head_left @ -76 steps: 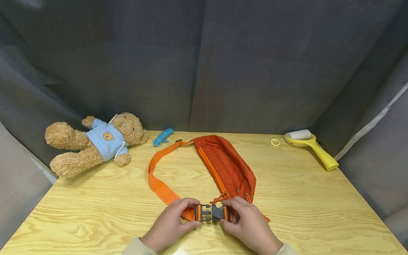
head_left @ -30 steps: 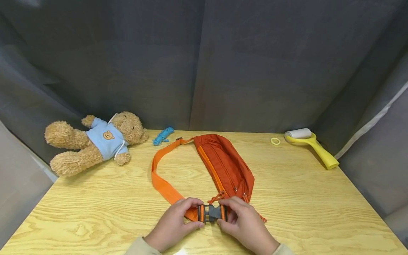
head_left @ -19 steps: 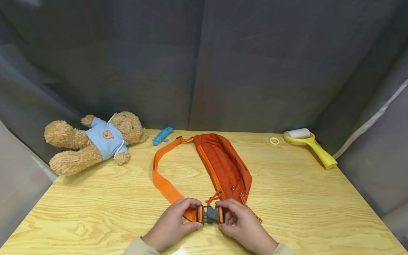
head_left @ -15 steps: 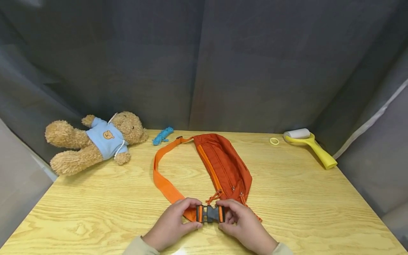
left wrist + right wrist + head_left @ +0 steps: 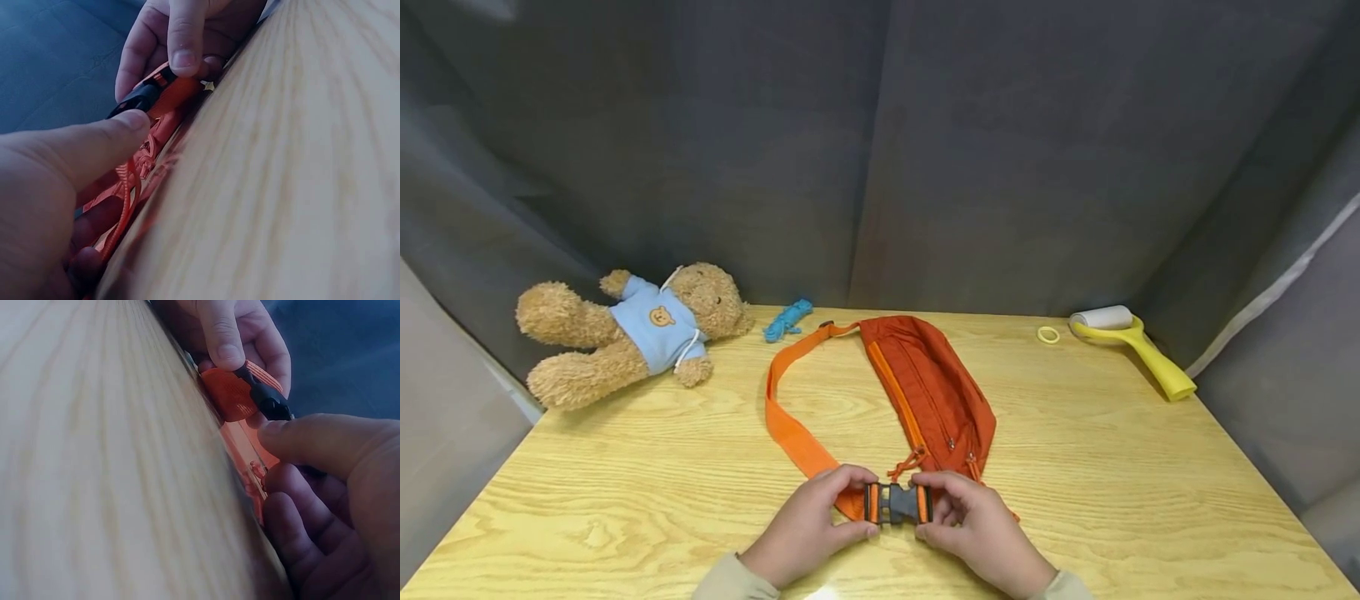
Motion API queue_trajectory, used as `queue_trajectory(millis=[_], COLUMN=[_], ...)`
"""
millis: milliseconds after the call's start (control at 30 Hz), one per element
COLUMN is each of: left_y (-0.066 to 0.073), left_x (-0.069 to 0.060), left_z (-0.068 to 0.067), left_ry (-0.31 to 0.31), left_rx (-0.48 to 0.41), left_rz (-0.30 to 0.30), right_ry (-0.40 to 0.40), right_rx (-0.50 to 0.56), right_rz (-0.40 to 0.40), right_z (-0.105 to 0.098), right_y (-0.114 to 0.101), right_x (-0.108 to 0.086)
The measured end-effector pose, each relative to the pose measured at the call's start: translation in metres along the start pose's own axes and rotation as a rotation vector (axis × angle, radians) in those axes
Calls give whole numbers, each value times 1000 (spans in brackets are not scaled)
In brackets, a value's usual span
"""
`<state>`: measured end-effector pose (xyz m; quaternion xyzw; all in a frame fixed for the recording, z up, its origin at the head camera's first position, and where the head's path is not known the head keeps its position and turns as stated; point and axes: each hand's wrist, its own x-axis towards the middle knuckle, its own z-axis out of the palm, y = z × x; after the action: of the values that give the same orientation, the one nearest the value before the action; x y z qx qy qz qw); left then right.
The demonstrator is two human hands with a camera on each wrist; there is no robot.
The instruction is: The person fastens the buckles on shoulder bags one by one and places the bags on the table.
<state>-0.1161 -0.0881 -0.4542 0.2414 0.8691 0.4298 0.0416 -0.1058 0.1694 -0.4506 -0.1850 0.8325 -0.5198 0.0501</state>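
Only the head view shows buckle [image 5: 904, 504] and teddy [image 5: 651, 332] together.

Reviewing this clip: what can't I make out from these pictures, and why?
- Head: the prong tips of the black buckle, hidden inside its socket; whether it is latched, I can't tell.
- Head: the lower end of the orange-red bag, behind the right hand.
- Head: the sleeves, cut off by the bottom edge.
- Right wrist: the buckle's near end, covered by the right thumb.
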Motion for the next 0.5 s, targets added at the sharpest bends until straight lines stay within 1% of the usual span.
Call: queue_trajectory(millis=[200, 500], left_y=[0, 0], left_x=[1, 1], left_z=[0, 0], left_ry=[-11, -17], left_rx=[-1, 2], left_rz=[-24, -26], right_ry=[-7, -26], right_rx=[14, 54], right_rz=[10, 54], right_z=[-1, -2], right_y=[-1, -1], right_x=[-1, 1])
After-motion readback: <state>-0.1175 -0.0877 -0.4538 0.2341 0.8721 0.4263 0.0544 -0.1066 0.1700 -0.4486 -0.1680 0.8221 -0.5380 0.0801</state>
